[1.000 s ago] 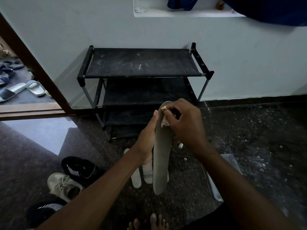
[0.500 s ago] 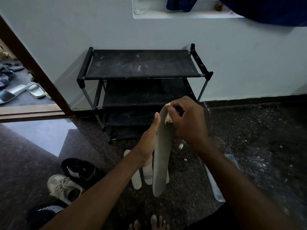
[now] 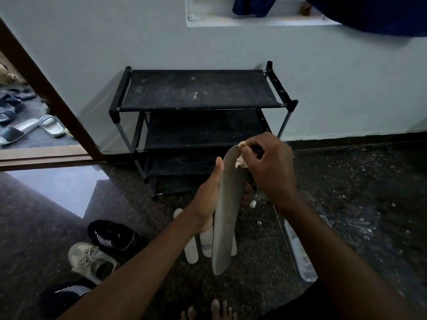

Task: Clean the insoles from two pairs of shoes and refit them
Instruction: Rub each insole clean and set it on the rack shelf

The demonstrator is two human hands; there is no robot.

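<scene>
Two hands work in front of me: my left hand point(image 3: 208, 199) grips the grey insole point(image 3: 227, 211) along its edge, holding it upright, while my right hand point(image 3: 268, 167) pinches a pale cloth point(image 3: 240, 161) against the insole's upper end. Below them, three white insoles point(image 3: 191, 249) lie on the dark floor point(image 3: 346, 215), with a beige sneaker point(image 3: 91, 262) and black sneaker point(image 3: 113, 236) to the left. Farther off, a black shoe rack point(image 3: 198, 93) stands against the wall.

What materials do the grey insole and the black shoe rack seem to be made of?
The insole looks like matte grey foam, since it bends slightly in the left hand. The shoe rack seems to have dusty black fabric shelves on grey metal tubes with black plastic joints.
</scene>
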